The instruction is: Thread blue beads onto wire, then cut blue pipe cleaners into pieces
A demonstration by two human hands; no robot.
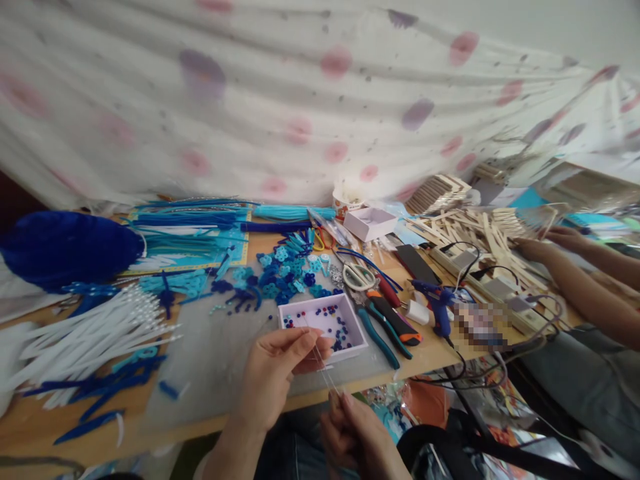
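My left hand is raised over the table's front edge, its thumb and fingers pinched on the upper end of a thin clear thread. My right hand sits lower, below the edge, its fingers closed on the thread's lower end. Just beyond my left hand lies a shallow white box holding several small blue and red beads.
Blue knots, cords and white strips cover the wooden table. Scissors, pliers, a blue glue gun and a power strip lie right of the box. Another person's arms rest by a pile of wooden sticks at the right.
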